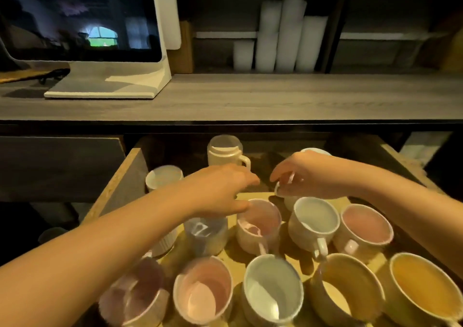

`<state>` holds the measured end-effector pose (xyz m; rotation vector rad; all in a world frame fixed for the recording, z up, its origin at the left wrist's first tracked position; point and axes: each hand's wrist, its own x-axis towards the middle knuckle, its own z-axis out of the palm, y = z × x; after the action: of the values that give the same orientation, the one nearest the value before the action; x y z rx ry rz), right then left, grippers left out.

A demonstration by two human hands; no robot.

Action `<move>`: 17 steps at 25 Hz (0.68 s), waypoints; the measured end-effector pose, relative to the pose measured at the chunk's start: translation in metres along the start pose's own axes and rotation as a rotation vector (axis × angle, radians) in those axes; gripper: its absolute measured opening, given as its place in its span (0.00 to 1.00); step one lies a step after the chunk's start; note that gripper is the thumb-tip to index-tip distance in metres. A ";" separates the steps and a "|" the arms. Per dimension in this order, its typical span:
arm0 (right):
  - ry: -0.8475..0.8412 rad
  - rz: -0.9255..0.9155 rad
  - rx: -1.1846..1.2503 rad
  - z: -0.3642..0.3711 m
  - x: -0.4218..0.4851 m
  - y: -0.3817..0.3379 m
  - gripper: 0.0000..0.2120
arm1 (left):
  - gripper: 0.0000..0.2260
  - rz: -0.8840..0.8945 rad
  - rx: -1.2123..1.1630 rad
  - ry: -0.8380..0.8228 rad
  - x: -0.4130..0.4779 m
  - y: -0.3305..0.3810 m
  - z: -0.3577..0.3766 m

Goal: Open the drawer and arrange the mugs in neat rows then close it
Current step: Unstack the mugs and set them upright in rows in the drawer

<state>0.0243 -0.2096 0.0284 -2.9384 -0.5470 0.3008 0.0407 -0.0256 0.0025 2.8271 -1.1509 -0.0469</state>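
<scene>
The drawer (120, 184) stands pulled open below the counter, with several mugs inside. A front row runs from a purple mug (135, 296) past a pink mug (203, 291) and a white mug (273, 291) to two yellow mugs (423, 286). Behind them stand a pink mug (260, 224), a white mug (313, 221) and another pink mug (365, 226). My right hand (305, 176) pinches the rim of a small white mug (288, 201) further back. My left hand (220, 189) hovers with fingers spread above a clear glass (205, 236).
A tall clear jar mug (225, 151) and a white cup (164, 179) stand at the drawer's back. On the grey counter (275, 98) sits a white monitor stand (105, 86). Stacked white cups (283, 38) fill the shelf behind.
</scene>
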 end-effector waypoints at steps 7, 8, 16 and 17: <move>-0.143 0.342 -0.138 0.011 -0.040 0.066 0.19 | 0.23 0.085 -0.118 -0.053 0.048 0.057 0.032; -0.166 0.400 -0.149 0.017 -0.043 0.074 0.22 | 0.22 0.077 -0.123 -0.064 0.055 0.061 0.039; -0.241 0.483 0.019 0.052 -0.039 0.108 0.23 | 0.23 -0.005 -0.114 -0.078 0.087 0.089 0.064; -0.237 0.473 0.028 0.052 -0.038 0.110 0.22 | 0.24 -0.007 -0.116 -0.078 0.086 0.088 0.066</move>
<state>0.0154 -0.3204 -0.0340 -2.9857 0.1410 0.7042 0.0371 -0.1535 -0.0543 2.7493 -1.1149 -0.2194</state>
